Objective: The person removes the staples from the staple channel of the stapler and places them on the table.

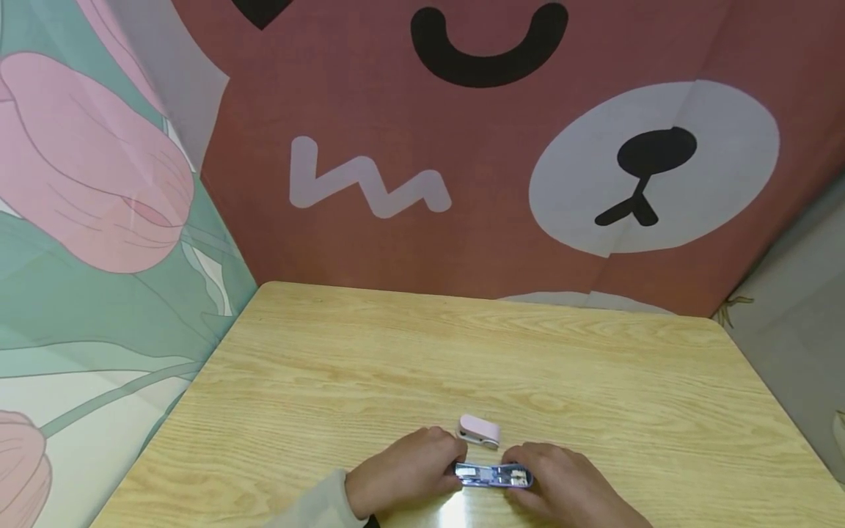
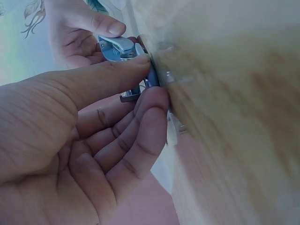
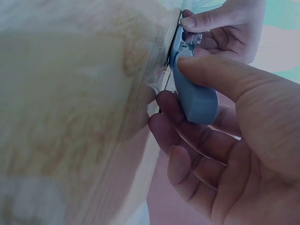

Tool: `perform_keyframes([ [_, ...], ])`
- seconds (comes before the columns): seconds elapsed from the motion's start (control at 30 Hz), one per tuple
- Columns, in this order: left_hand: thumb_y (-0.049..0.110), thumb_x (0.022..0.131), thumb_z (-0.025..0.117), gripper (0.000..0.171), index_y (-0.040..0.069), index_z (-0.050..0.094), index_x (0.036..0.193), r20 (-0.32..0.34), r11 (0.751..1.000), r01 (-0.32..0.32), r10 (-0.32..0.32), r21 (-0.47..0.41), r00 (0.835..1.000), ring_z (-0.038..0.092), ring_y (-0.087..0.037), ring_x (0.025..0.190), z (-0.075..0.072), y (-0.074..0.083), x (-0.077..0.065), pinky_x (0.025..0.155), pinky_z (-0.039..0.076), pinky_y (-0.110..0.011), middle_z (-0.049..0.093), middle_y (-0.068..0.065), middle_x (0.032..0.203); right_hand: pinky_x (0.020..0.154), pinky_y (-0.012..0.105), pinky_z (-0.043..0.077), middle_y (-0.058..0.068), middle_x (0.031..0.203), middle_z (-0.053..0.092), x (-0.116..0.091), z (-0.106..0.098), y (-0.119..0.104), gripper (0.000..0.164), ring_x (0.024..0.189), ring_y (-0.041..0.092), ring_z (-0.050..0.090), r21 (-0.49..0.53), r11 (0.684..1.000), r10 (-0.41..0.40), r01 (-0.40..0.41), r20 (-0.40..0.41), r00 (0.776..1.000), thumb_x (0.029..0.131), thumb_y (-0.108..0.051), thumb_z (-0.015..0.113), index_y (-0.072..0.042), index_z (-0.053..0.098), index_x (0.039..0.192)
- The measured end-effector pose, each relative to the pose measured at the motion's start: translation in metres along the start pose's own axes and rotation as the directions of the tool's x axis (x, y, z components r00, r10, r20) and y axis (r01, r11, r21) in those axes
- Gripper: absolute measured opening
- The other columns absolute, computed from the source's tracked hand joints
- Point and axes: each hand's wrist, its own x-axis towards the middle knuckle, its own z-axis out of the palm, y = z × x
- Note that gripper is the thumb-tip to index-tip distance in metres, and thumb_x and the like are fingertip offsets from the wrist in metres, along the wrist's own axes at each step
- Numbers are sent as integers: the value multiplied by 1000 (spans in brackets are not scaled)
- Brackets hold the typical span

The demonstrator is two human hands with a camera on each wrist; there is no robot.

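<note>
Between my two hands, low over the near part of the table, is a small blue stapler [image 1: 491, 475], its metal inside exposed. My left hand [image 1: 416, 471] pinches its left end between thumb and fingers. At the other end my right hand [image 1: 561, 480] grips the rounded blue cover [image 3: 198, 102], thumb on one side and fingertips on the other. The left wrist view shows the stapler's metal parts [image 2: 127, 55] beside the left thumb. Just beyond the hands lies a small pink stapler [image 1: 480, 430] on the table.
The wood-grain table [image 1: 396, 352] has rounded far corners. Behind it hangs a reddish cloth [image 1: 370, 249] printed with a bear's face, and a flower-print cloth [image 1: 99, 176] runs along the left side. A grey-white surface [image 1: 792, 271] borders the right.
</note>
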Motion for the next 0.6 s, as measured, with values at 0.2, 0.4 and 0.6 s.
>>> perform_keyframes([
  [0.2, 13, 88, 78, 26, 21, 58, 73, -6, 1000, -7, 8, 19, 1000, 37, 4, 54, 1, -1, 0, 48, 31, -13, 45, 17, 65, 64, 27, 46, -25, 88, 57, -1, 0, 2, 18, 73, -1, 50, -14, 1000, -19, 19, 1, 1000, 90, -29, 81, -24, 72, 105],
  [0.4, 15, 88, 78, 25, 22, 59, 72, -27, 996, -38, 41, 83, 999, 37, 3, 55, 1, 1, -1, 50, 32, -13, 45, 19, 66, 65, 28, 46, -24, 87, 55, 0, 0, 2, 27, 73, -1, 49, -38, 999, 11, -10, 30, 999, 90, -43, 78, -23, 72, 106],
  [0.6, 14, 89, 76, 25, 21, 60, 72, -32, 994, -35, 39, 101, 999, 36, 3, 54, 1, 3, -2, 49, 31, -14, 44, 18, 66, 65, 29, 46, -24, 87, 55, -1, -1, 1, 32, 73, -1, 49, -52, 999, 11, -9, 37, 999, 91, -49, 75, -22, 72, 108],
])
